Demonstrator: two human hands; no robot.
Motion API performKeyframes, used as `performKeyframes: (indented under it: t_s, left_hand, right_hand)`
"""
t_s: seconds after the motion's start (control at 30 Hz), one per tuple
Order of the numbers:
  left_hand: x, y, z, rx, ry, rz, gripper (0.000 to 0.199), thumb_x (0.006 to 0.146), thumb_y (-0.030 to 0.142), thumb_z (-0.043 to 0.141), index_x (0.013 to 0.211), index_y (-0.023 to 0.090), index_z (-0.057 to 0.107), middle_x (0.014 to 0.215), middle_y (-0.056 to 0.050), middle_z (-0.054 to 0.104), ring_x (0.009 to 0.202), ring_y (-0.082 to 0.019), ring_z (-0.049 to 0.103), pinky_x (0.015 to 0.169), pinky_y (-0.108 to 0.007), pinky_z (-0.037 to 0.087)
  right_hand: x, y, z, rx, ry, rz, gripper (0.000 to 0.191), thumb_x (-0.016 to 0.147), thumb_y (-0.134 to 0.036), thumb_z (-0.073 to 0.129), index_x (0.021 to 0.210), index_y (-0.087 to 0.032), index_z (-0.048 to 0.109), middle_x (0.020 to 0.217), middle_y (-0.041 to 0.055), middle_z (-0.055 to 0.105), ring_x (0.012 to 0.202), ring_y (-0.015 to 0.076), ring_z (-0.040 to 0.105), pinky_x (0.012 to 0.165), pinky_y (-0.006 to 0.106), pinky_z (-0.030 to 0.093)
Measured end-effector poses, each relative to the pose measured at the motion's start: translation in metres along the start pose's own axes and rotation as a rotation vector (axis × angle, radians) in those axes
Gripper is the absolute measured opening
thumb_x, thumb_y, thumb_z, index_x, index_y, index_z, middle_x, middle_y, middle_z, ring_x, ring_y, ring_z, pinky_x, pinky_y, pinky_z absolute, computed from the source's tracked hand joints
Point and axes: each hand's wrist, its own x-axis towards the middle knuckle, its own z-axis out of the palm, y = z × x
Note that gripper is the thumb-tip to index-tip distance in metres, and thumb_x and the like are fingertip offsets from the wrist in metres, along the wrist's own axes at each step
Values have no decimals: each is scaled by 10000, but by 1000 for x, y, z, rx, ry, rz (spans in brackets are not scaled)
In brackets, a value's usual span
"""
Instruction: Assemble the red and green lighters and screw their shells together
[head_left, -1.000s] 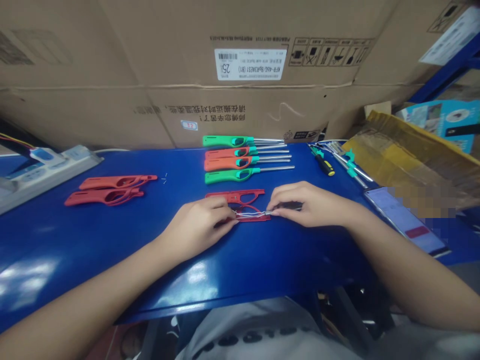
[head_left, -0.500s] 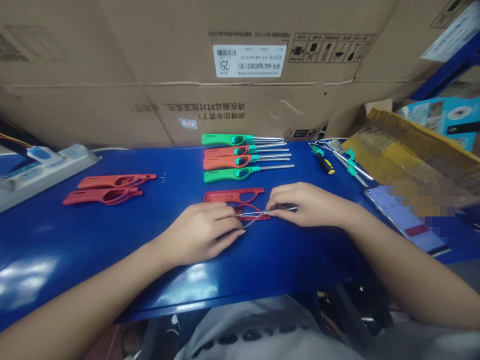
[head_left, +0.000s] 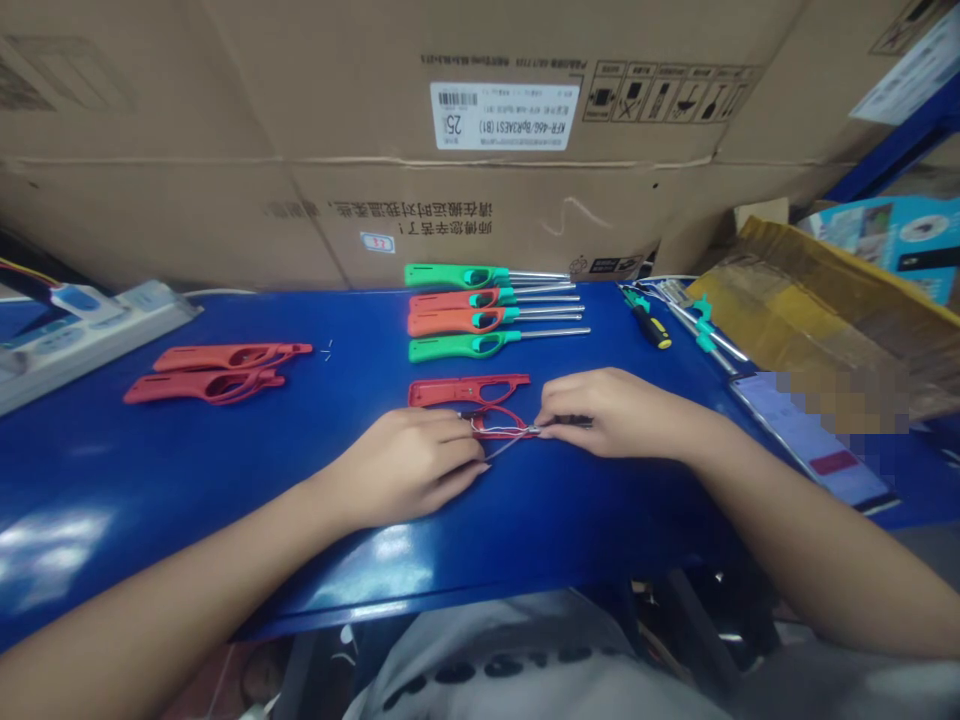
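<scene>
My left hand is closed over the handle end of a red lighter casing half, hiding much of it. Thin wires run from beneath its fingers towards my right hand, and a greyish tube passes close to the left thumb. The right fingertips pinch a small metal nozzle where wires and tube meet, over the casing's front end. A dark slim piece shows partly under the right fingers; its kind is unclear. Just beyond lies another red casing half, inner side up.
Several green and orange lighters lie in a row behind. Two red casings and small pins are on the left, near a power strip. On the right are a screwdriver, metal tubes and a phone.
Both hands keep their places, with the right fingers shifting slightly at the nozzle. The view has tilted a little; nothing else has visibly moved.
</scene>
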Motion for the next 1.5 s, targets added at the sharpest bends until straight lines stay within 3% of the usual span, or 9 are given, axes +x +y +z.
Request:
performKeyframes:
  t_s: [0.37, 0.57, 0.83, 0.93, 1.13, 1.4, 1.5]
  left_hand:
    - [-1, -2, 1, -58, -29, -53, 241, 1032, 296, 480, 953, 199, 685, 886, -26, 710, 775, -157, 662, 720, -276, 490]
    - [1, -2, 2, -208, -59, -168, 193, 1009, 285, 516, 966, 213, 689, 894, -13, 718, 793, -141, 680, 706, -243, 484]
    - [0, -4, 2, -303, -87, -219, 154, 961, 355, 607, 988, 232, 697, 874, 7, 702, 739, -134, 639, 664, -245, 465]
    - [0, -4, 2, -360, -40, -217, 158, 966, 341, 608, 984, 219, 705, 854, 4, 696, 719, -121, 631, 661, -231, 474]
    - [1, -13, -3, -299, 202, -287, 157, 961, 283, 623, 1047, 194, 719, 836, -6, 662, 665, -102, 577, 648, -219, 471]
    - [3, -26, 5, -244, 192, -328, 261, 954, 335, 639, 1147, 189, 739, 929, -40, 688, 677, -115, 617, 608, -227, 491]
    - [2, -27, 7, -249, 197, -284, 233, 971, 308, 619, 1096, 171, 760, 992, -64, 726, 799, -143, 683, 708, -241, 541]
  right_hand:
    - [1, -5, 4, -183, -2, -11, 178, 984, -214, 572, 884, -184, 716, 864, 37, 675, 811, 175, 629, 691, 282, 395]
    - [3, -13, 6, -237, -12, -2, 199, 990, -228, 564, 851, -173, 695, 861, 45, 683, 784, 176, 622, 683, 292, 393]
    - [5, -26, 5, -422, -57, 9, 225, 967, -117, 521, 848, -173, 703, 866, 60, 696, 842, 195, 616, 661, 310, 378]
    - [6, -26, 1, -473, -107, 28, 211, 926, -78, 546, 825, -169, 706, 847, 60, 689, 835, 203, 598, 626, 321, 347]
    - [4, -16, -7, -454, -96, 68, 259, 966, -135, 532, 774, -174, 702, 806, 53, 673, 813, 190, 582, 605, 321, 307]
    - [-4, -4, -12, -329, -73, 130, 169, 956, -183, 588, 912, -190, 751, 919, 42, 705, 842, 189, 652, 659, 298, 376]
    - [-6, -2, -13, -230, -50, 121, 142, 950, -229, 621, 975, -213, 760, 974, 27, 724, 880, 188, 677, 693, 288, 419]
